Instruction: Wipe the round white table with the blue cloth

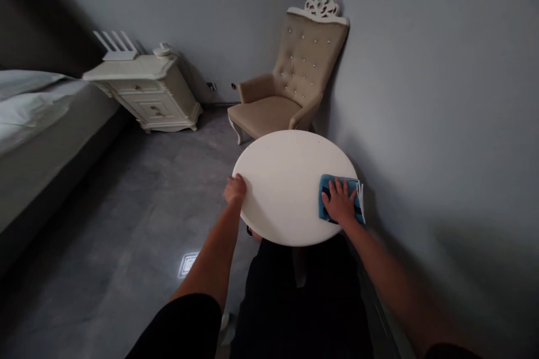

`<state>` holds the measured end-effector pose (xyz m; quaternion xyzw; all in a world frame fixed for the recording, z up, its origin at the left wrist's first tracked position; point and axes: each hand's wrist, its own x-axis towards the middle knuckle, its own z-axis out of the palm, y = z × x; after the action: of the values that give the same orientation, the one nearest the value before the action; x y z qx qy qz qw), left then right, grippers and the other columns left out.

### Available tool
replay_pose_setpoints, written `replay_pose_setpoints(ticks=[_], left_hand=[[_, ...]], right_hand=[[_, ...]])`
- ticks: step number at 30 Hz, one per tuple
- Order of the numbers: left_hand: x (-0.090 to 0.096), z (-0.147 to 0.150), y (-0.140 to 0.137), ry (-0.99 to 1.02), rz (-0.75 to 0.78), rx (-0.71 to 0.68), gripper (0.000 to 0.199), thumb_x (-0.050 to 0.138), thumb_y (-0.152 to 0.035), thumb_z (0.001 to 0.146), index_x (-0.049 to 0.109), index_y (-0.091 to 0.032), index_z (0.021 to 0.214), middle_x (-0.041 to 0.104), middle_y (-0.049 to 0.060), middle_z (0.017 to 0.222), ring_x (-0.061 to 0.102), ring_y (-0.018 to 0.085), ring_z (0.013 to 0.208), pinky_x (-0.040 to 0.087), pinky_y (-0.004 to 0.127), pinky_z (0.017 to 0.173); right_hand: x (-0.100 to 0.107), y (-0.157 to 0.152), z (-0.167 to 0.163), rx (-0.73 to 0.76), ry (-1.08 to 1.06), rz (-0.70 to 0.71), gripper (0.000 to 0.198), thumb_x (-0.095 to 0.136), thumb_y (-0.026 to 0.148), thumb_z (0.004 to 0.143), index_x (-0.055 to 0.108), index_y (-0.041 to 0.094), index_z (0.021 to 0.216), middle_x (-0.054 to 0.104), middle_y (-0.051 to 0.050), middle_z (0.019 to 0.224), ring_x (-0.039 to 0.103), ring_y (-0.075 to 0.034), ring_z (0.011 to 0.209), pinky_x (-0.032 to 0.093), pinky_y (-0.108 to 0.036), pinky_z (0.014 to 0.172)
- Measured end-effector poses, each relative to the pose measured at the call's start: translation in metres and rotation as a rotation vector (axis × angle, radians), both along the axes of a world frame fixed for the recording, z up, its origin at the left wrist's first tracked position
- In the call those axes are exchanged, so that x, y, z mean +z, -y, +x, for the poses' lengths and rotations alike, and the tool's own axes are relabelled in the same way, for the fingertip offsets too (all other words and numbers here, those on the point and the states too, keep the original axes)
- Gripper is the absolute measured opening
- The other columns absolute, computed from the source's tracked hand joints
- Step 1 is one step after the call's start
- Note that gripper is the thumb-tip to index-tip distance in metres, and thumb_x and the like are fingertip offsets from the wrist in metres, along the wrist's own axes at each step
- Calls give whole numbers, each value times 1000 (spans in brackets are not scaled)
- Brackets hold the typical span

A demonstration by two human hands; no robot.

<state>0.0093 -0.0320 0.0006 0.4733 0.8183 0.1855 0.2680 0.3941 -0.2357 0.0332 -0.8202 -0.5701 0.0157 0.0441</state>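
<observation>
A round white table [290,179] stands right in front of my body. At its left edge my left hand [235,188] is closed around the rim, with some fingers hidden under or behind it. A folded blue cloth [326,184] with dark patches and a white edge lies on the right side of the tabletop, slightly overhanging the rim. Pressed flat on top of this cloth is my right hand [340,202], fingers spread. A few tiny dark specks show on the far part of the tabletop.
Behind the table stands a tan tufted armchair [269,112]. A white nightstand [160,101] carries a white router [120,53] and a small white object [162,50]. The bed [46,123] is at left. A grey wall [442,95] rises close on the right.
</observation>
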Motion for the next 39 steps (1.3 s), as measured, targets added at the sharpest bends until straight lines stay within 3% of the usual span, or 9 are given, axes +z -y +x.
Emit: replay_pose_setpoints(ticks=[4,13,32,39], left_hand=[[1,1,1,-20,3,2,63,35,-55,119,69,-8,142,78,38,141,77,51,137,58,64,117],[2,2,0,-29,3,11,60,36,-54,119,69,-9,140,81,36,134,79,48,135,61,59,113],[3,3,1,-53,-26,-3,65,31,-55,121,68,-7,144,80,35,137,78,48,137,59,59,115],[7,5,3,-80,-44,2,61,32,-54,121,69,-11,144,81,32,139,79,45,137,61,57,116]], right_hand=[[3,17,-13,11,-8,-5,72,39,49,121,50,14,183,33,-18,195,19,-47,182,13,-85,142],[2,15,-11,16,-10,11,71,41,49,120,52,16,182,36,-18,194,21,-47,182,14,-83,143],[0,13,-11,21,-19,14,70,41,49,121,54,13,180,36,-18,193,20,-47,182,13,-83,143],[-1,13,-10,30,-13,25,69,41,48,121,54,13,179,37,-18,193,21,-46,182,14,-82,143]])
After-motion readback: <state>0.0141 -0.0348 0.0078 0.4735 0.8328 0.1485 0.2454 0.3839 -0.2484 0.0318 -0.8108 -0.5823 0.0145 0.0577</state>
